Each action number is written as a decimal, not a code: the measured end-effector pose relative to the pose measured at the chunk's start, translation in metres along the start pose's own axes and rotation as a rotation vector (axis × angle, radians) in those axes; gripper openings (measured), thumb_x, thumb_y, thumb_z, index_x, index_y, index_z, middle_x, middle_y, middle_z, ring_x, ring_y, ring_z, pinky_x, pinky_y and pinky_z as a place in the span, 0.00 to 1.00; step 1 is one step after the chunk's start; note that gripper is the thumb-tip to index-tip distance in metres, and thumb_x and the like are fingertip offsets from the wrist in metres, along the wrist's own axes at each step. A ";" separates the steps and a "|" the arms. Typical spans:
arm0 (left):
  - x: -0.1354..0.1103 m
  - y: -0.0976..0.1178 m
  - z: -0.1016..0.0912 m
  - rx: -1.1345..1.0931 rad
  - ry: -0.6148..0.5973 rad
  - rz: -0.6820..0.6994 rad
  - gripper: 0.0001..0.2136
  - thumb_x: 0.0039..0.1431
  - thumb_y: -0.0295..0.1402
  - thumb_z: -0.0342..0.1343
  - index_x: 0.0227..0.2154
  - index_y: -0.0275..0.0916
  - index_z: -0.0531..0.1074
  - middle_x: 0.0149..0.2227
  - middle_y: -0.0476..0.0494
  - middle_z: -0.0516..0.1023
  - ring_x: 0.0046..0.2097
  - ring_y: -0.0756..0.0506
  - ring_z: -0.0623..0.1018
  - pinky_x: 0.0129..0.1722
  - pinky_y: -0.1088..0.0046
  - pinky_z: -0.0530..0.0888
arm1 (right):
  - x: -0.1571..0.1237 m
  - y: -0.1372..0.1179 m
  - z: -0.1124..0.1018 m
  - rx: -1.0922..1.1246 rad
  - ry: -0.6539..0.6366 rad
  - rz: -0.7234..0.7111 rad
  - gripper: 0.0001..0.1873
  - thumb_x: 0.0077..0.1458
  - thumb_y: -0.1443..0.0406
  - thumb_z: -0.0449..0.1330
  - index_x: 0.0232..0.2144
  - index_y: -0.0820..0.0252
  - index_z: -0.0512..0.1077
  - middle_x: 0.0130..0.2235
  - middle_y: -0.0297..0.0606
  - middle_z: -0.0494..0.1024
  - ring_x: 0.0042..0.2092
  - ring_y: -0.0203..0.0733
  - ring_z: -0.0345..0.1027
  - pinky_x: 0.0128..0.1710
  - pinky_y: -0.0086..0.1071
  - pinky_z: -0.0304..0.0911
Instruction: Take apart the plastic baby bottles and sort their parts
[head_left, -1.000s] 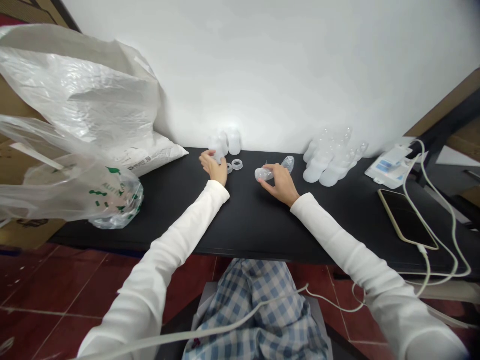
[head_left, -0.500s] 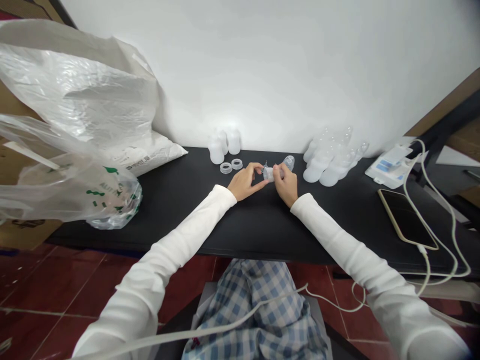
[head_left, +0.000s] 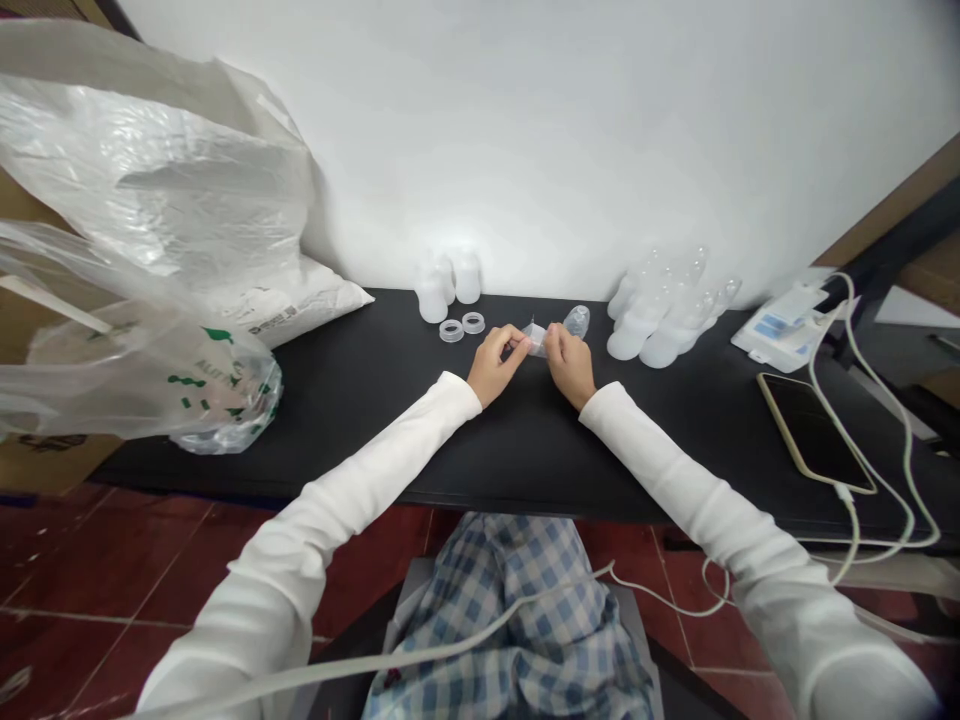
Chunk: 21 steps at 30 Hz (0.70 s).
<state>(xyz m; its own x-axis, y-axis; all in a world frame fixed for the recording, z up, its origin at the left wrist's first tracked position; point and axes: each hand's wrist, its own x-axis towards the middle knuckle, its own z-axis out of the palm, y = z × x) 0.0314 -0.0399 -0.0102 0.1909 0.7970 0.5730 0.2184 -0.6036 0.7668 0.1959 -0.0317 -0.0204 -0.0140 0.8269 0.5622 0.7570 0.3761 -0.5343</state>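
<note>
Both my hands meet over the middle of the black table (head_left: 375, 400). My left hand (head_left: 495, 362) and my right hand (head_left: 568, 362) pinch a small clear plastic piece (head_left: 535, 340) between their fingertips. A clear dome-shaped part (head_left: 577, 321) lies just behind my right hand. Two translucent rings (head_left: 461, 327) lie to the left of my left hand, and three small white bottles (head_left: 448, 282) stand behind them by the wall.
A heap of clear bottle parts (head_left: 664, 310) lies at the back right. A phone (head_left: 814, 432) on a white cable (head_left: 892, 440) and a white packet (head_left: 784, 328) sit far right. Large plastic bags (head_left: 142, 260) fill the left side.
My left hand left the white bottles and came right to join my right hand. The clear piece that lay under my right hand is now held up between both hands.
</note>
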 end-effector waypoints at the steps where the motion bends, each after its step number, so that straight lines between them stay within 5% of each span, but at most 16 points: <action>1: 0.000 0.000 0.002 -0.052 0.015 -0.025 0.19 0.65 0.51 0.52 0.28 0.40 0.67 0.29 0.49 0.71 0.35 0.48 0.68 0.41 0.70 0.67 | 0.000 0.001 0.000 -0.041 -0.001 -0.024 0.31 0.70 0.45 0.35 0.28 0.54 0.64 0.22 0.34 0.65 0.25 0.42 0.58 0.29 0.36 0.51; 9: 0.004 0.002 0.008 -0.307 0.062 -0.163 0.25 0.59 0.58 0.56 0.25 0.39 0.62 0.25 0.54 0.59 0.29 0.52 0.60 0.33 0.73 0.61 | 0.004 0.002 0.000 -0.268 0.030 -0.256 0.33 0.72 0.50 0.34 0.28 0.58 0.69 0.21 0.35 0.67 0.25 0.40 0.57 0.36 0.37 0.57; 14: 0.005 0.003 0.008 -0.300 0.088 -0.261 0.20 0.63 0.48 0.58 0.26 0.39 0.62 0.24 0.55 0.60 0.29 0.53 0.60 0.32 0.75 0.60 | 0.010 0.010 -0.001 -0.365 0.046 -0.400 0.31 0.73 0.51 0.38 0.30 0.60 0.72 0.26 0.39 0.74 0.29 0.41 0.64 0.41 0.39 0.58; 21: 0.013 0.007 0.001 -0.558 0.030 -0.586 0.20 0.65 0.38 0.58 0.21 0.37 0.60 0.19 0.56 0.59 0.22 0.57 0.58 0.23 0.80 0.56 | 0.018 0.020 -0.006 -0.368 0.015 -0.632 0.28 0.69 0.45 0.45 0.36 0.59 0.74 0.28 0.38 0.73 0.33 0.43 0.67 0.42 0.39 0.62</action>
<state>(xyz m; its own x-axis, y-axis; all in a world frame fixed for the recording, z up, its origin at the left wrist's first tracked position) 0.0370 -0.0338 0.0026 0.1661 0.9855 0.0346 -0.2365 0.0057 0.9716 0.2149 -0.0120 -0.0168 -0.5141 0.4915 0.7030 0.7778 0.6126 0.1405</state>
